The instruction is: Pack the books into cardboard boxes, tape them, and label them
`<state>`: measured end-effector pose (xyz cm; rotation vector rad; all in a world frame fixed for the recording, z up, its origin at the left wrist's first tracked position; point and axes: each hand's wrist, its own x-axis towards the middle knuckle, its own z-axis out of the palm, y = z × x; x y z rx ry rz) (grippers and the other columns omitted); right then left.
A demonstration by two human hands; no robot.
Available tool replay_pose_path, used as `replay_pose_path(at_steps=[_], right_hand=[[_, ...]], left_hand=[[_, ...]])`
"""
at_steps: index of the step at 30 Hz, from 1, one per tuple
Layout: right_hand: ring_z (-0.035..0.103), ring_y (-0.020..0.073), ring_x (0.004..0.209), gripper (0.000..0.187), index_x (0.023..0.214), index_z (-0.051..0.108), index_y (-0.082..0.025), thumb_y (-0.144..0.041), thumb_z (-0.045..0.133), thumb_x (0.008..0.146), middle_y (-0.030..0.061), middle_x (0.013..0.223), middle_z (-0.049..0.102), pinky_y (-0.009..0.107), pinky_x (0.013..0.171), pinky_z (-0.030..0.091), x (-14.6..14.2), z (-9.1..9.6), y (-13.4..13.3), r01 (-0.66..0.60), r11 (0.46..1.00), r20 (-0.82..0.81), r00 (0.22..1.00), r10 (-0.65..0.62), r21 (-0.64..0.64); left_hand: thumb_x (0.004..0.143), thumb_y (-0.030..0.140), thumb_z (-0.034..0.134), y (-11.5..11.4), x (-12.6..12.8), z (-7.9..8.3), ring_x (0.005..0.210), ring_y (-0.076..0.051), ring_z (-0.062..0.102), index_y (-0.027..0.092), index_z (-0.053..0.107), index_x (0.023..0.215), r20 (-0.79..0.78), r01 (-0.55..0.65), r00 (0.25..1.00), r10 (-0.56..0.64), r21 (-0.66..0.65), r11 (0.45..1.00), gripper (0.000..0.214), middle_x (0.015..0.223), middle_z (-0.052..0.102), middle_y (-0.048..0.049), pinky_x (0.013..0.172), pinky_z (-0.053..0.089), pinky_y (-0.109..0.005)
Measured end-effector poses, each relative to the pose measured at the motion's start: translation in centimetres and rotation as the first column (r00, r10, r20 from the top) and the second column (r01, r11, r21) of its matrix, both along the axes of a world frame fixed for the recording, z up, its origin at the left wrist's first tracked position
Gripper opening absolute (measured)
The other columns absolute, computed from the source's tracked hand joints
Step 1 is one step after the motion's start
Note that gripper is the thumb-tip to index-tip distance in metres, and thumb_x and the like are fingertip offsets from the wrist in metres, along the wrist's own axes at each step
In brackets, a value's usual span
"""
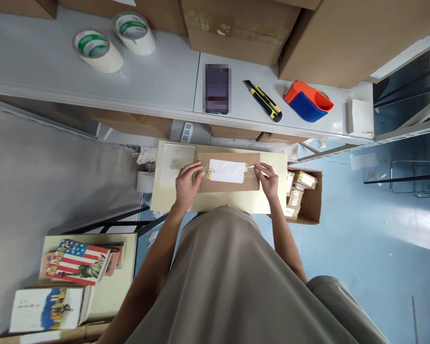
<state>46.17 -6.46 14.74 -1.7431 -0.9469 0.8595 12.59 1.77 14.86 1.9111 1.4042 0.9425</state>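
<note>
A person's left hand and right hand rest on the two ends of a brown cardboard parcel, which lies mid-desk towards the far edge. The fingers of each hand are pinched together on what appears to be a strip of clear tape stretched across the parcel's white label. An open carton of small boxes sits against the desk's right edge.

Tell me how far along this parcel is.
Done: a white paper label lies on the flat brown cardboard parcel. In hand: the left hand and right hand rest on the ends of a clear tape strip across it. Possibly remaining: stacked colourful books lie unwrapped.
</note>
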Motion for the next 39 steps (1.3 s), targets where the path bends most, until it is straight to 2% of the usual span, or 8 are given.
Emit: replay_pose_path(at_steps=[5, 10, 15, 19, 24, 29, 34, 39], right_hand=[[0.072, 0.0355, 0.145, 0.053, 0.112, 0.093, -0.027, -0.074, 0.087, 0.090, 0.0135, 0.145, 0.082, 0.052, 0.110, 0.070, -1.2, -0.2, -0.2, 0.116, 0.993, -0.060, 0.991, -0.116, -0.004], [0.077, 0.0351, 0.141, 0.050, 0.115, 0.093, -0.026, -0.072, 0.081, 0.096, 0.0137, 0.144, 0.084, 0.054, 0.115, 0.069, -1.8, -0.5, -1.0, 0.127, 0.992, -0.053, 0.991, -0.125, 0.023], [0.081, 0.0348, 0.130, 0.047, 0.106, 0.092, -0.027, -0.071, 0.079, 0.097, 0.0138, 0.129, 0.088, 0.054, 0.109, 0.071, -1.5, 0.3, -2.0, 0.100, 0.989, -0.029, 0.995, -0.097, 0.111], [0.081, 0.0362, 0.126, 0.045, 0.110, 0.091, -0.030, -0.071, 0.075, 0.102, 0.0142, 0.127, 0.087, 0.056, 0.103, 0.072, 1.2, 3.1, -1.4, 0.054, 0.980, 0.061, 0.996, -0.066, 0.190], [0.073, 0.0382, 0.140, 0.043, 0.135, 0.083, -0.032, -0.063, 0.062, 0.113, 0.0143, 0.140, 0.081, 0.064, 0.126, 0.058, 8.4, 8.8, 3.0, -0.023, 0.931, 0.329, 0.939, -0.105, 0.364], [0.052, 0.0408, 0.163, 0.053, 0.164, 0.058, -0.030, -0.054, 0.050, 0.118, 0.0161, 0.167, 0.063, 0.075, 0.133, 0.045, 14.8, 12.2, 9.9, -0.220, 0.932, 0.635, 0.772, -0.014, 0.289], [0.054, 0.0443, 0.158, 0.047, 0.158, 0.057, -0.017, -0.038, 0.052, 0.116, 0.0247, 0.161, 0.064, 0.078, 0.132, 0.040, 17.5, 11.0, 15.3, -0.281, 0.950, 0.782, 0.619, 0.073, 0.134], [0.060, 0.0459, 0.150, 0.039, 0.145, 0.061, -0.009, -0.031, 0.053, 0.114, 0.0284, 0.145, 0.071, 0.082, 0.130, 0.038, 18.0, 8.9, 18.3, -0.271, 0.955, 0.803, 0.592, 0.069, 0.117]], left_hand=[[0.114, 0.057, 0.061, -0.3, 0.2, 0.4, 0.133, -0.034, 0.074, 0.027, 0.081, 0.118, -0.071, -0.015, 0.997, 0.015, -0.002, 1.000, 0.037, 0.139, 0.083, -0.0133, 0.123, 0.056, -0.060], [0.112, 0.043, 0.060, -0.7, 1.4, 1.7, 0.137, -0.038, 0.069, 0.027, 0.081, 0.119, -0.105, -0.012, 0.994, 0.010, -0.017, 1.000, 0.027, 0.137, 0.081, -0.0147, 0.126, 0.051, -0.064], [0.112, 0.034, 0.059, -0.7, 5.5, 4.8, 0.132, -0.034, 0.074, 0.027, 0.082, 0.121, -0.102, 0.091, 0.991, -0.087, 0.037, 0.995, 0.026, 0.134, 0.083, -0.0115, 0.121, 0.057, -0.057], [0.115, 0.035, 0.058, 0.1, 10.5, 7.6, 0.131, -0.030, 0.076, 0.028, 0.082, 0.124, -0.071, 0.219, 0.975, -0.213, 0.093, 0.971, 0.026, 0.133, 0.084, -0.0090, 0.119, 0.060, -0.053], [0.116, 0.034, 0.059, 3.0, 17.8, 10.5, 0.134, -0.029, 0.075, 0.026, 0.081, 0.129, -0.016, 0.302, 0.952, -0.306, 0.215, 0.929, 0.027, 0.136, 0.084, -0.0092, 0.123, 0.059, -0.053], [0.116, 0.034, 0.060, 6.1, 24.2, 12.6, 0.135, -0.029, 0.073, 0.023, 0.079, 0.135, 0.007, 0.292, 0.951, -0.308, 0.302, 0.907, 0.029, 0.138, 0.082, -0.0106, 0.123, 0.059, -0.051], [0.116, 0.030, 0.060, 6.4, 26.6, 14.2, 0.136, -0.029, 0.073, 0.024, 0.077, 0.138, 0.047, 0.275, 0.951, -0.306, 0.327, 0.904, 0.028, 0.140, 0.081, -0.0093, 0.124, 0.058, -0.053], [0.118, 0.032, 0.060, 4.8, 25.7, 14.9, 0.137, -0.028, 0.073, 0.025, 0.075, 0.140, 0.091, 0.239, 0.956, -0.279, 0.312, 0.920, 0.028, 0.138, 0.082, -0.0087, 0.125, 0.057, -0.053]])
